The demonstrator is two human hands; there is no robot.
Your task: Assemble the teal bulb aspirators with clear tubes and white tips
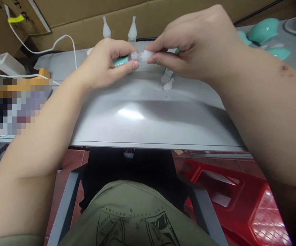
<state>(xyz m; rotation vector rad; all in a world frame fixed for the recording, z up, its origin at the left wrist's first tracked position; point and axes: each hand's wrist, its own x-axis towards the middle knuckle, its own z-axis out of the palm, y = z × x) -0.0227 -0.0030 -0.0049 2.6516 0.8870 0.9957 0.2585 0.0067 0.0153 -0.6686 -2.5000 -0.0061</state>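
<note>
The left hand (103, 63) is closed around the tube (120, 62), its thumb near the clear end. The right hand (192, 44) pinches the white cap (148, 55) between thumb and finger, at the right end of this tube. Both pieces are above the table (137, 131). Behind, two nozzles (132, 30) point upward.

The left hand (112, 60) grips a teal-and-clear plastic tube (121, 62) above a glossy grey table (153, 131), while the right hand (186, 44) pinches a white cap (148, 54) at the tube's right end. Behind stand two white tapered nozzles (132, 30); teal domed pieces (264, 30) lie at far right, a white power adapter (11, 64) at left
</note>
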